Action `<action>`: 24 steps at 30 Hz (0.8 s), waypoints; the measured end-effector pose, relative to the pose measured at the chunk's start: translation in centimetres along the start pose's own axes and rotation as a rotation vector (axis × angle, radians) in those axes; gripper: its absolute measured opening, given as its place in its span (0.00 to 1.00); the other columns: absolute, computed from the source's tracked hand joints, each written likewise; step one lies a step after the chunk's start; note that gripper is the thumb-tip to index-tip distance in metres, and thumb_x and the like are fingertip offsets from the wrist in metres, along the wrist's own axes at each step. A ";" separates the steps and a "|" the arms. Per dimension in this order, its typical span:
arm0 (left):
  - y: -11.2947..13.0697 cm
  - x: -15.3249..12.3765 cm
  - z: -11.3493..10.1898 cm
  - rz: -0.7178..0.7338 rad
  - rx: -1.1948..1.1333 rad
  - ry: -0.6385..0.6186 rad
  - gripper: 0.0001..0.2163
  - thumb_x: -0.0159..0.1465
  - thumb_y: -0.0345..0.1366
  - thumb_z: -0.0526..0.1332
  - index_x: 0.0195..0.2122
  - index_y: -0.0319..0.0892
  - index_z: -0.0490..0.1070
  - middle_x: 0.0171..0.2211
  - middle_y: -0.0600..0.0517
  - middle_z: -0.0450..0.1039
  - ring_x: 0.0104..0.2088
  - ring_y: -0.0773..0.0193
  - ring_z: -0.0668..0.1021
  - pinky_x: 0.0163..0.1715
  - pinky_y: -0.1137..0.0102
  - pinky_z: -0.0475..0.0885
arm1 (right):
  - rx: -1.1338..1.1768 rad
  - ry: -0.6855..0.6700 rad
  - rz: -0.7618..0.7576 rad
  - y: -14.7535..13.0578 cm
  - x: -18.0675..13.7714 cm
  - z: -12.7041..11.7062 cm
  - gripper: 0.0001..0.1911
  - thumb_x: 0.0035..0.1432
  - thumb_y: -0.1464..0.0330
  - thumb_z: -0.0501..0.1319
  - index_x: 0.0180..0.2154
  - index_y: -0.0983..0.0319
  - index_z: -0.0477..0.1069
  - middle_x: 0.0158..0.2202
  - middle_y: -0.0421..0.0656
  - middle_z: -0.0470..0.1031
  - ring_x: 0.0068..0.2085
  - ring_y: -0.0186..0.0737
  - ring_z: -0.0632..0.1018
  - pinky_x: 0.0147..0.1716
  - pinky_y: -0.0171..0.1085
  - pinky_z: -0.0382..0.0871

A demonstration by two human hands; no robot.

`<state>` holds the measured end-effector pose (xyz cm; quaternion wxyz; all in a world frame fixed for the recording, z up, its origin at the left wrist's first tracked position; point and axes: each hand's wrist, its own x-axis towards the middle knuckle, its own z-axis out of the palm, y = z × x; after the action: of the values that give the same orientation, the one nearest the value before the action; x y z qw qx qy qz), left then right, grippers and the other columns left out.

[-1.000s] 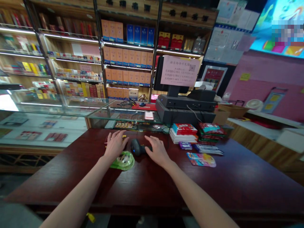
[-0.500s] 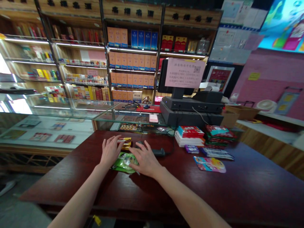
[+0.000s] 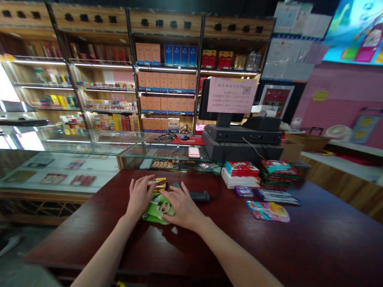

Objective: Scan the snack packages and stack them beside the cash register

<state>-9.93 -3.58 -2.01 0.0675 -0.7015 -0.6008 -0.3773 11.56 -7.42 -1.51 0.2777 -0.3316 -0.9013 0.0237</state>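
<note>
A green snack packet [image 3: 157, 210] with a panda face lies on the dark wooden counter between my two hands. My left hand [image 3: 139, 196] rests along its left side, fingers stretched forward and its fingertips near a yellow-and-brown packet [image 3: 160, 183]. On the other side, my right hand [image 3: 183, 209] lies over the packet's right edge, with thumb and fingers spread apart. Parts of the green packet are hidden beneath both hands. Just beyond my right hand is a dark handheld scanner [image 3: 199, 196], its cable running to the right.
To the right are stacked red-and-white boxes [image 3: 241, 174], a pile of packets [image 3: 278, 173], a small purple pack [image 3: 243, 191], blue-striped packs [image 3: 278, 196] and a colourful pouch [image 3: 268, 211]. A cash register [image 3: 242, 139] stands behind them, beside a glass display case [image 3: 167, 151].
The view has tilted slightly, so everything sits a little lower. My hands stay at the green packet, whose panda face now shows more clearly and looks flatter.
</note>
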 end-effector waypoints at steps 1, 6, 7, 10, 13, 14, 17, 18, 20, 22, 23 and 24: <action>0.1 0.2 -0.1 0.004 -0.016 0.005 0.16 0.70 0.44 0.51 0.54 0.48 0.69 0.53 0.47 0.78 0.58 0.54 0.74 0.67 0.45 0.49 | 0.002 0.024 -0.015 0.1 -0.1 -0.5 0.41 0.58 0.57 0.66 0.68 0.59 0.55 0.61 0.49 0.72 0.66 0.51 0.65 0.69 0.60 0.40; 1.5 1.3 -0.4 0.019 -0.087 -0.010 0.16 0.71 0.46 0.50 0.53 0.48 0.69 0.50 0.50 0.80 0.53 0.56 0.78 0.68 0.45 0.47 | -0.017 0.150 -0.026 1.8 -1.3 -3.1 0.42 0.57 0.63 0.64 0.69 0.57 0.51 0.63 0.50 0.69 0.67 0.52 0.64 0.69 0.60 0.40; 1.8 1.5 -0.4 0.036 -0.101 -0.022 0.16 0.71 0.46 0.50 0.53 0.48 0.69 0.50 0.50 0.79 0.52 0.57 0.78 0.68 0.46 0.47 | -0.024 0.169 -0.010 2.4 -1.6 -3.5 0.42 0.57 0.65 0.64 0.70 0.58 0.51 0.63 0.50 0.69 0.67 0.52 0.64 0.69 0.60 0.41; 3.0 1.9 -0.2 0.158 -0.125 -0.082 0.17 0.71 0.46 0.50 0.57 0.49 0.67 0.55 0.48 0.76 0.56 0.56 0.75 0.68 0.48 0.49 | -0.048 0.220 0.020 4.1 -2.5 -4.7 0.43 0.56 0.67 0.63 0.70 0.60 0.50 0.64 0.51 0.67 0.67 0.51 0.64 0.69 0.59 0.44; 4.1 2.1 0.2 0.348 -0.097 -0.173 0.25 0.68 0.49 0.56 0.65 0.50 0.59 0.64 0.46 0.68 0.64 0.54 0.67 0.68 0.48 0.48 | -0.063 0.229 0.027 5.5 -3.3 -5.8 0.44 0.55 0.69 0.62 0.70 0.60 0.49 0.65 0.51 0.66 0.67 0.51 0.64 0.68 0.59 0.46; 4.4 2.2 0.3 0.405 -0.078 -0.202 0.30 0.66 0.51 0.60 0.67 0.50 0.56 0.66 0.46 0.65 0.66 0.52 0.64 0.69 0.48 0.47 | -0.067 0.230 0.026 5.9 -3.6 -6.1 0.44 0.55 0.69 0.62 0.70 0.59 0.48 0.66 0.51 0.65 0.68 0.51 0.63 0.68 0.59 0.46; 5.1 2.4 0.8 0.512 -0.014 -0.257 0.40 0.59 0.52 0.67 0.70 0.50 0.51 0.67 0.45 0.62 0.69 0.50 0.60 0.70 0.46 0.42 | -0.072 0.224 0.003 6.9 -4.2 -6.8 0.45 0.55 0.69 0.62 0.71 0.59 0.47 0.66 0.51 0.64 0.68 0.51 0.62 0.68 0.58 0.49; 5.3 2.5 1.0 0.527 0.004 -0.260 0.41 0.59 0.51 0.67 0.70 0.51 0.51 0.67 0.45 0.62 0.69 0.50 0.59 0.70 0.46 0.42 | -0.075 0.217 -0.012 7.1 -4.4 -7.0 0.44 0.56 0.69 0.62 0.71 0.59 0.47 0.66 0.52 0.64 0.68 0.51 0.62 0.68 0.57 0.50; 5.7 2.8 1.2 0.551 0.030 -0.253 0.39 0.59 0.48 0.68 0.69 0.50 0.52 0.66 0.45 0.64 0.68 0.51 0.61 0.70 0.46 0.41 | -0.081 0.207 -0.038 7.6 -4.6 -7.3 0.44 0.56 0.70 0.62 0.71 0.60 0.47 0.66 0.52 0.64 0.68 0.50 0.62 0.68 0.56 0.52; 6.0 3.1 1.2 0.573 0.043 -0.234 0.37 0.61 0.46 0.67 0.69 0.50 0.54 0.64 0.46 0.67 0.66 0.52 0.65 0.70 0.47 0.40 | -0.086 0.214 -0.050 7.9 -4.6 -7.4 0.44 0.56 0.71 0.62 0.71 0.59 0.46 0.66 0.51 0.64 0.69 0.50 0.61 0.68 0.56 0.53; 6.1 3.2 1.2 0.582 0.045 -0.218 0.36 0.61 0.46 0.66 0.68 0.50 0.54 0.63 0.46 0.68 0.65 0.53 0.67 0.70 0.47 0.40 | -0.085 0.221 -0.050 8.0 -4.5 -7.4 0.44 0.56 0.72 0.62 0.71 0.59 0.46 0.66 0.51 0.64 0.69 0.50 0.61 0.67 0.55 0.53; 6.2 3.4 1.2 0.590 0.045 -0.198 0.35 0.62 0.45 0.66 0.68 0.50 0.55 0.62 0.46 0.69 0.63 0.53 0.69 0.70 0.47 0.39 | -0.082 0.232 -0.050 8.1 -4.5 -7.4 0.44 0.57 0.72 0.61 0.71 0.58 0.46 0.66 0.50 0.64 0.69 0.50 0.59 0.67 0.55 0.54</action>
<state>-3.87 -1.95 1.44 0.1306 -0.8772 -0.3834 -0.2578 22.90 -4.87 0.74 0.3666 -0.3208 -0.8714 -0.0585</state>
